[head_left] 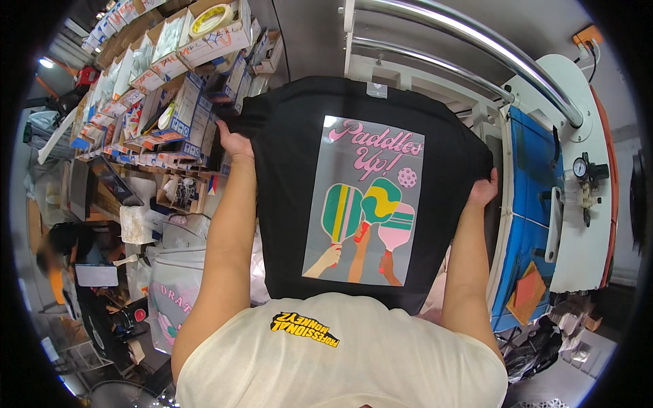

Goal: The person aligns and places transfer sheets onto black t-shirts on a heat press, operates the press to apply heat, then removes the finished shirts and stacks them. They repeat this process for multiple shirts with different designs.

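A black T-shirt (284, 183) is spread out in front of me, its neck end with a small grey label (377, 90) pointing away. On its chest lies a see-through film sheet (364, 204) printed with pink lettering and raised hands holding green, pink and yellow paddles. My left hand (236, 144) pinches the left sleeve, fingers partly hidden by the cloth. At the other side my right hand (483, 189) is closed on the right sleeve edge. The hem reaches close to my body.
A white press machine with chrome bars (435, 58) stands beyond the shirt. Right of it are a blue padded panel (534, 173) and a pressure gauge (579, 167). Cardboard bins (156, 71) fill the left shelf, with a tape roll (211, 20). A person (71, 238) is farther left.
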A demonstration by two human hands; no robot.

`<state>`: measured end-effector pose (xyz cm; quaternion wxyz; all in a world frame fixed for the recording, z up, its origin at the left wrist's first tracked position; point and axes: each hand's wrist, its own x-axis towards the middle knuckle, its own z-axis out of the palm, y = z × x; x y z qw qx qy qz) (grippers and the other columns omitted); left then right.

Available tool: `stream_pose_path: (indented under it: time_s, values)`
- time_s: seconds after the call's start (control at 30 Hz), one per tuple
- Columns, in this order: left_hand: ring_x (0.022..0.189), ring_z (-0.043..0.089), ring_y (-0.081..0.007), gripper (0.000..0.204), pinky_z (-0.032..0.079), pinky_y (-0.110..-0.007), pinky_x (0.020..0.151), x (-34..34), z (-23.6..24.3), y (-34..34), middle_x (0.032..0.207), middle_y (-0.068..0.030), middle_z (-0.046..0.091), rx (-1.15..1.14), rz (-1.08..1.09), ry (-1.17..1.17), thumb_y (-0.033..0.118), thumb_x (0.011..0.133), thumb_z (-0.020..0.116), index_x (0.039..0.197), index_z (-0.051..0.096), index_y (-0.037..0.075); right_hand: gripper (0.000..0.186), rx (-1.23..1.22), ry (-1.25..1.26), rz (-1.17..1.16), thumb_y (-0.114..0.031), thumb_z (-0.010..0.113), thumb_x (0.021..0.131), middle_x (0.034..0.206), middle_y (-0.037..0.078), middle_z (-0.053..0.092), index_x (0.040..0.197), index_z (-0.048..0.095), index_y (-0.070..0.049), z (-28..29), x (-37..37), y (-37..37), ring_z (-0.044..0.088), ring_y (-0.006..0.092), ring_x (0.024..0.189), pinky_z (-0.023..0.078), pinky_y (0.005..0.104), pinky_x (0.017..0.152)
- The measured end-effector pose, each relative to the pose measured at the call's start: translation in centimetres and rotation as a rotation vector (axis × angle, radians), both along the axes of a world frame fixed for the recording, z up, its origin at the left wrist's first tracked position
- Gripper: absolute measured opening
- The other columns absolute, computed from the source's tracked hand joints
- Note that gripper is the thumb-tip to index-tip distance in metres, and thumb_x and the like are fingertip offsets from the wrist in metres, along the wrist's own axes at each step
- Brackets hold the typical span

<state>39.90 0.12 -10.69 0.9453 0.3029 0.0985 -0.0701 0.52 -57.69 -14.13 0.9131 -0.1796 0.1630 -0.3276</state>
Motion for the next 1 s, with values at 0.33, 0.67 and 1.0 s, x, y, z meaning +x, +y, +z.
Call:
stream_pose_path:
  time_s: [0.33,0.67,1.0]
  values:
    - [0.125,0.058,-0.0324,0.065,0.042,-0.046,0.111,0.3,-0.7,0.0,0.139,-0.0116,0.06,0.056,0.079,0.01,0.058,0.097,0.06,0.136,0.059,0.007,0.047,0.074,0.17,-0.237,-0.025,0.06,0.093,0.141,0.02,0.061,0.131,0.064,0.002,2.9,1.7,3.4,0.052,0.0373,0.135,0.033,0.0501,0.12]
    - [0.13,0.055,-0.0328,0.061,0.039,-0.05,0.114,0.3,0.0,-0.3,0.142,-0.0108,0.06,0.028,0.069,0.111,0.057,0.101,0.052,0.138,0.06,0.009,0.042,0.074,0.082,-0.215,-0.023,0.06,0.092,0.137,0.017,0.064,0.126,0.068,-0.001,2.7,2.1,4.3,0.056,0.0362,0.13,0.036,0.0509,0.118]
    - [0.118,0.063,-0.0328,0.064,0.048,-0.049,0.103,-4.4,3.3,4.1,0.13,-0.0175,0.065,0.745,-0.622,0.414,0.053,0.101,0.055,0.141,0.055,0.004,0.049,-0.341,1.179,0.105,-0.032,0.064,0.095,0.132,0.021,0.065,0.135,0.061,-0.004,9.8,1.1,13.0,0.059,0.0315,0.126,0.046,0.0494,0.108]
